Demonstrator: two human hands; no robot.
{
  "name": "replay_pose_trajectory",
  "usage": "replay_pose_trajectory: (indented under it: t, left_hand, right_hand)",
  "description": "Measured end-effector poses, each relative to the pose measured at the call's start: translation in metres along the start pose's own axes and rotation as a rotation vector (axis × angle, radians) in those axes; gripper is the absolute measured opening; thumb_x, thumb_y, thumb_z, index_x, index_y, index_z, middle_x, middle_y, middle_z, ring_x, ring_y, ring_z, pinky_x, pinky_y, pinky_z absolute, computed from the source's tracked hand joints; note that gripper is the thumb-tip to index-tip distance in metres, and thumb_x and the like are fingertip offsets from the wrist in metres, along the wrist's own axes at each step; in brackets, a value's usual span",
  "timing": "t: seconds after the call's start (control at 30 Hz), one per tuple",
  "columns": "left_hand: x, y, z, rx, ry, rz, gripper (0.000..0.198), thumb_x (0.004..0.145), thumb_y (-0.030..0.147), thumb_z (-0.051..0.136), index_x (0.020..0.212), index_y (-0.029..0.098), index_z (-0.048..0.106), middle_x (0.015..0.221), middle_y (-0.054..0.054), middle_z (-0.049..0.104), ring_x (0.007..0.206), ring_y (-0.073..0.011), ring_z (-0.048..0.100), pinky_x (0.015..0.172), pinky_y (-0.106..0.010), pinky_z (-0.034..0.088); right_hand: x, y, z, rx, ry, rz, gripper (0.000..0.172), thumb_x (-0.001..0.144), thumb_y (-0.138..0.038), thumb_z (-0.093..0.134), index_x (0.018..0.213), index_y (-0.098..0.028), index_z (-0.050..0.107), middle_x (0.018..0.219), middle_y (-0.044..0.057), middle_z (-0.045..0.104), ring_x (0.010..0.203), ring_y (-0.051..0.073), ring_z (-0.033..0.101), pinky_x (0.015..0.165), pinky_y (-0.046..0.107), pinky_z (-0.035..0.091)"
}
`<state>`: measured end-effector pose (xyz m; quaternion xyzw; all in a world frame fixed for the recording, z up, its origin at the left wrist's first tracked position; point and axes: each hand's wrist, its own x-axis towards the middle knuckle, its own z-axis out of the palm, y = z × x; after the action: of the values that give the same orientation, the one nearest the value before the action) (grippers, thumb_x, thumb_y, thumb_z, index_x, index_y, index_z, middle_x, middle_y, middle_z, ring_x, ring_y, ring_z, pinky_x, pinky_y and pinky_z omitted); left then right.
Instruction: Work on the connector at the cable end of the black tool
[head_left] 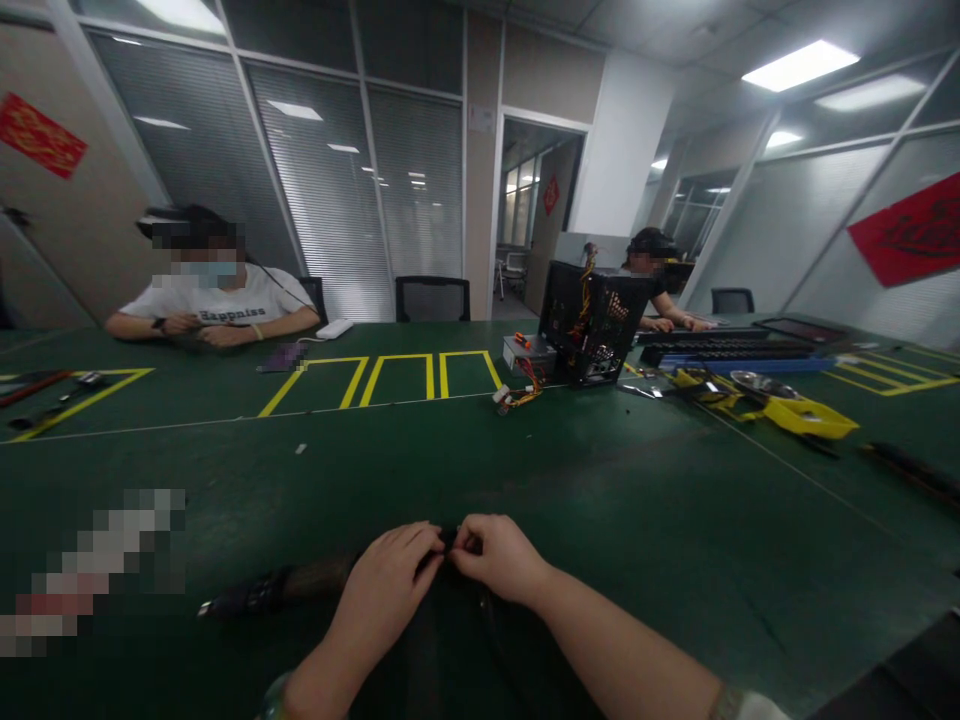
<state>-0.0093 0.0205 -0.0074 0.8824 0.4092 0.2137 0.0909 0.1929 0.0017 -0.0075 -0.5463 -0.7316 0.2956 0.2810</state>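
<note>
A long dark rod-shaped thing (259,592) lies on the green tabletop, with a silvery tip at its left end and a black collar behind it. Its exact kind is unclear in the dim light. My left hand (390,575) is closed over its right part and hides much of it. Close beside, my right hand (504,560) is closed in a pinch, its fingertips nearly meeting those of the left. A small dark bit shows between the hands, too dark to name. Below my right hand, a dark curved strip (489,625) hangs or lies toward me.
An open black computer case (596,320) stands across the table beside a power supply (529,352) with loose cables. A yellow tray (814,418) lies to the right, tools (64,395) to the left. Two people (225,300) sit opposite. Yellow tape (397,358) marks the tabletop.
</note>
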Motion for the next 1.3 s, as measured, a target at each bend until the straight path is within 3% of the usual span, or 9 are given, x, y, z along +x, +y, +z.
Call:
replay_pose_trajectory:
  t: [0.57,0.83,1.07,1.3]
  left_hand:
    - [0.0039,-0.0011,0.0026,-0.01,0.001,-0.017,0.012,0.09,0.025,0.053,0.095,0.024,0.064,0.107,-0.003,0.066,0.102,-0.0219,0.061,0.093,-0.038,0.047]
    - [0.0004,-0.0027,-0.0015,-0.006,-0.015,-0.01,0.015,0.091,0.03,0.053,0.1,0.027,0.065,0.113,-0.001,0.066,0.111,-0.0223,0.058,0.098,-0.041,0.044]
    - [0.0026,-0.0039,0.0031,0.001,0.019,0.029,0.013,0.091,0.026,0.053,0.097,0.023,0.064,0.108,-0.004,0.066,0.104,-0.022,0.061,0.093,-0.038,0.047]
    - [0.0036,-0.0005,-0.0004,0.008,-0.018,0.021,0.011,0.091,0.024,0.052,0.095,0.024,0.062,0.101,-0.003,0.065,0.096,-0.0214,0.061,0.089,-0.037,0.047]
  right_hand:
    - [-0.0013,0.0,0.005,0.057,0.022,0.081,0.01,0.083,-0.027,0.064,0.087,-0.019,0.068,0.078,-0.001,0.069,0.067,0.011,0.06,0.058,0.019,0.04]
    - [-0.0019,0.0006,-0.0003,0.078,0.003,0.056,0.01,0.084,-0.027,0.064,0.086,-0.019,0.067,0.077,-0.001,0.067,0.068,0.011,0.059,0.057,0.018,0.038]
    - [-0.0008,0.0024,0.0052,0.059,0.012,0.093,0.009,0.084,-0.026,0.064,0.086,-0.018,0.067,0.076,-0.002,0.067,0.067,0.011,0.058,0.056,0.019,0.037]
    - [-0.0011,0.0017,0.0027,0.053,-0.041,0.071,0.009,0.085,-0.028,0.064,0.089,-0.02,0.067,0.077,-0.002,0.067,0.066,0.01,0.059,0.056,0.018,0.039]
